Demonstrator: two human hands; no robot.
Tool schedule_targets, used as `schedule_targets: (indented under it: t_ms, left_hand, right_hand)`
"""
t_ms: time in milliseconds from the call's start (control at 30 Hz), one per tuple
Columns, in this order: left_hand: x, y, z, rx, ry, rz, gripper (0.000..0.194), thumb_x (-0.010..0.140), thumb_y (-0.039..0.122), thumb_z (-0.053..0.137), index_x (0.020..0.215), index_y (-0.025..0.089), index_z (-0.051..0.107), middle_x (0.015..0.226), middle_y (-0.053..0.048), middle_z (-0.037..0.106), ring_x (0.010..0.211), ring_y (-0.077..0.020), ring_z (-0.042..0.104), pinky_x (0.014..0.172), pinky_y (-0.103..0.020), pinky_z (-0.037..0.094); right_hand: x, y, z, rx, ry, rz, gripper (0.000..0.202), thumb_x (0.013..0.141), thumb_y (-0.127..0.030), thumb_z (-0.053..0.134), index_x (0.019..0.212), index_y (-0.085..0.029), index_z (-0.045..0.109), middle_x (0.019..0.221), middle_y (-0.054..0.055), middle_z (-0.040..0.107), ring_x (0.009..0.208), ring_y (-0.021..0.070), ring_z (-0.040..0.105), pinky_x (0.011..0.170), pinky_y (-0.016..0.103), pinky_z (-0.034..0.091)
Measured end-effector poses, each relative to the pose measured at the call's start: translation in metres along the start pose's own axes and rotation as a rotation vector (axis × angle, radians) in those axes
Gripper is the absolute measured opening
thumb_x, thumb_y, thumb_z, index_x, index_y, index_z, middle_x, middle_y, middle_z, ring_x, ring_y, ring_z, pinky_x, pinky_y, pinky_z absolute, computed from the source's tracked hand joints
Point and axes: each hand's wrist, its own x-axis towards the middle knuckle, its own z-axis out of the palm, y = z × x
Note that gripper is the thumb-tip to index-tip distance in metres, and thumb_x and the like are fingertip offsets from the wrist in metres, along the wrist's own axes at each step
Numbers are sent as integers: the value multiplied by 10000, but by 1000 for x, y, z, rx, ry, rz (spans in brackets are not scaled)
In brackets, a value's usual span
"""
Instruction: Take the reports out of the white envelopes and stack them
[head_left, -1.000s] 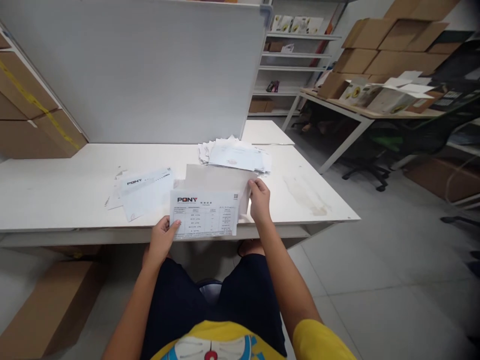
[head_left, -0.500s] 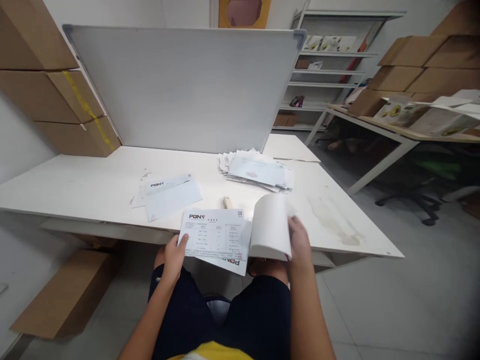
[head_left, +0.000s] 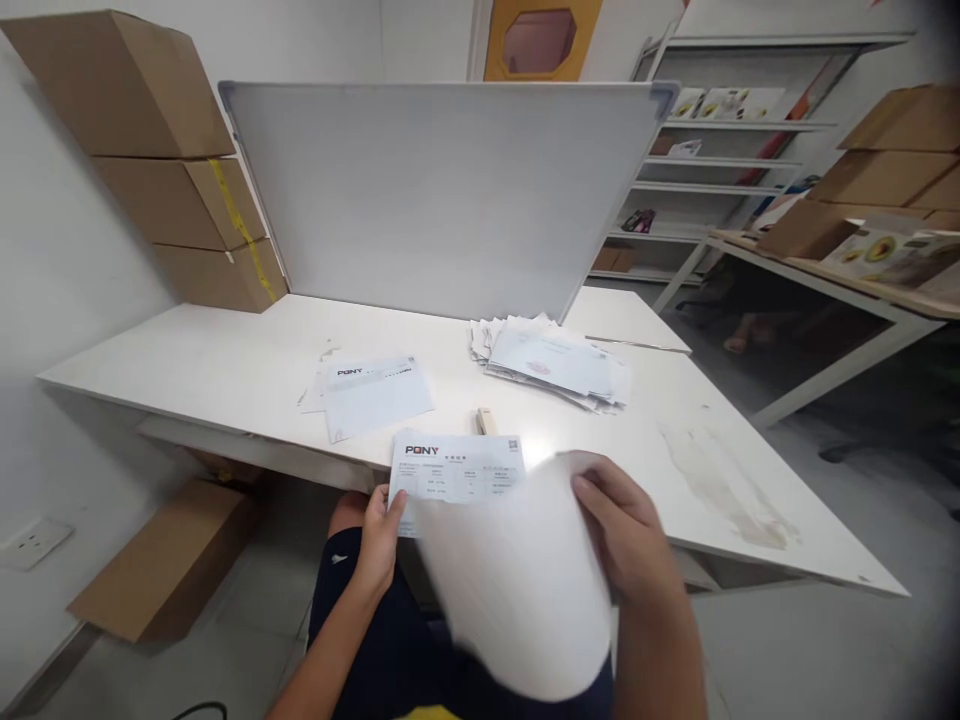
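My left hand (head_left: 382,525) pinches the left edge of a printed sheet (head_left: 427,462) headed "PONY", at the table's front edge. A curled, blank-looking sheet of paper (head_left: 525,570), slightly blurred, is gripped at its upper right by my right hand (head_left: 619,515). It hangs above my lap and covers the lower right of the printed sheet. Just beyond lies a small beige object (head_left: 486,421), maybe a stapler. Two or so loose printed sheets (head_left: 379,403) lie to the left, and a fanned pile of papers (head_left: 551,360) lies farther back on the right.
A whiteboard (head_left: 442,200) leans upright along the back of the white table (head_left: 240,350). Cardboard boxes (head_left: 172,200) are stacked at the left, and another box (head_left: 165,560) sits on the floor. Shelving (head_left: 720,160) and a second table (head_left: 840,280) stand at the right.
The right hand has brought its curled sheet left and down, across the printed sheet in the left hand. The left hand keeps its hold. The head view has shifted left.
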Motion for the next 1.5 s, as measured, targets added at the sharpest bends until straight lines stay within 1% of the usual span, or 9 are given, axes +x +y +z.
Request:
schedule_targets:
  t_ms: [200, 433, 633, 733, 967, 1100, 1233, 1333, 1500]
  left_hand:
    - [-6, -2, -9, -54, -25, -163, 527, 693, 630, 657, 1014, 213, 647, 982, -88, 724, 962, -287, 676, 783, -394, 550]
    - [-11, -1, -5, 20, -190, -129, 602, 712, 524, 718, 1204, 195, 606, 1188, -122, 672, 1106, -303, 617, 939, -422, 492]
    - [-5, 17, 7, 235, -216, 97, 511, 759, 535, 650, 1122, 175, 650, 1122, -117, 695, 1067, -294, 628, 939, -409, 487]
    - [11, 40, 20, 371, -219, 233, 449, 746, 542, 645, 994, 171, 689, 1029, -107, 715, 1020, -291, 637, 917, -394, 493]
    - [54, 52, 50, 357, -204, 377, 496, 733, 585, 620, 1010, 176, 663, 1026, -95, 700, 1031, -279, 608, 935, -388, 462]
    - [51, 50, 43, 432, -318, 452, 377, 770, 550, 601, 889, 202, 686, 938, -82, 694, 955, -267, 618, 893, -372, 473]
    - [58, 52, 34, 488, -394, 491, 296, 809, 470, 578, 915, 211, 677, 955, -80, 679, 949, -248, 618, 866, -351, 475]
    - [69, 45, 27, 546, -418, 434, 274, 778, 427, 616, 937, 209, 666, 971, -77, 672, 944, -236, 621, 831, -329, 483]
    - [76, 30, 2, 641, -262, 435, 298, 755, 457, 612, 931, 219, 651, 941, -58, 687, 911, -241, 635, 794, -329, 496]
  right_hand:
    - [26, 62, 29, -389, 93, -56, 323, 808, -356, 501, 1046, -235, 681, 980, 66, 713, 883, 267, 623, 762, 383, 499]
    - [18, 87, 38, -543, 122, -200, 427, 883, -393, 432, 1255, -224, 557, 1195, 124, 605, 1086, 285, 564, 897, 465, 466]
    - [4, 94, 25, -189, 226, -32, 457, 780, -487, 629, 1156, -230, 589, 1163, 112, 628, 1097, 294, 560, 915, 453, 457]
    - [4, 76, 17, 13, 300, -140, 320, 793, -425, 640, 1056, -246, 614, 1037, 57, 672, 991, 235, 601, 866, 375, 471]
    - [33, 78, 12, -49, 236, -184, 290, 770, -469, 634, 905, -212, 633, 913, 45, 671, 930, 228, 599, 874, 394, 463]
    - [38, 87, 8, -23, 272, -242, 311, 794, -447, 628, 1006, -219, 626, 1039, 87, 663, 1062, 261, 582, 965, 455, 423]
    - [49, 81, 8, 5, 203, -376, 618, 727, -408, 713, 1284, -270, 485, 1373, 100, 495, 1279, 259, 458, 1063, 461, 350]
    - [56, 86, 15, 26, 119, -268, 523, 742, -433, 693, 1210, -251, 547, 1189, 95, 619, 1132, 249, 565, 979, 437, 424]
    - [49, 96, 29, 16, 224, -199, 279, 737, -454, 680, 867, -209, 648, 865, 47, 665, 894, 235, 602, 849, 396, 462]
